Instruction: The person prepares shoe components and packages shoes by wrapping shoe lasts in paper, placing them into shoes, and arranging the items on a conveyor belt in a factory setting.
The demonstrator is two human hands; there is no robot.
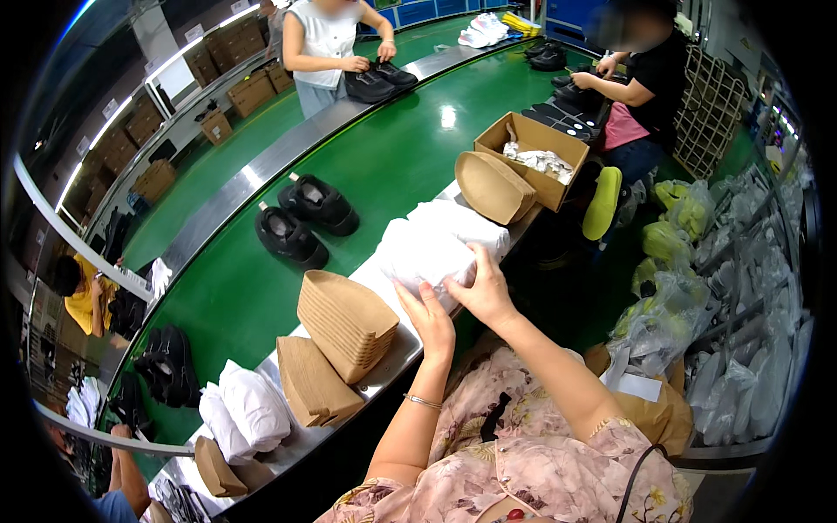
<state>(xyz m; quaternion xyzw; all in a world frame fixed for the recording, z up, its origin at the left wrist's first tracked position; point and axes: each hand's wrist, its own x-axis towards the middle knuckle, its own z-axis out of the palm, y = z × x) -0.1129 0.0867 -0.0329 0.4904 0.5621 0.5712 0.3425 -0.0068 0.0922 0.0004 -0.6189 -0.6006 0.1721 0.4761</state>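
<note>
Both hands are working on a stack of white tissue paper [436,248] lying on the metal edge of the table [397,357], just beside the green conveyor belt [384,166]. The right hand [485,292] is resting on top of the near corner of the stack with its fingers curled down, seemingly pinching a sheet, though the grip itself is hard to make out. The left hand [429,321] is lying open against the stack's near side, fingers stretched out flat and closed on nothing. Judging by this, she is peeling a single sheet free of the stack, so the next move is calling for a light lift with the right hand while the left is keeping the remaining sheets from sliding. Just to the left, a nested stack of brown cardboard inserts [347,321] is standing on the table, and two black shoes [305,222] are sitting on the belt beyond.
</note>
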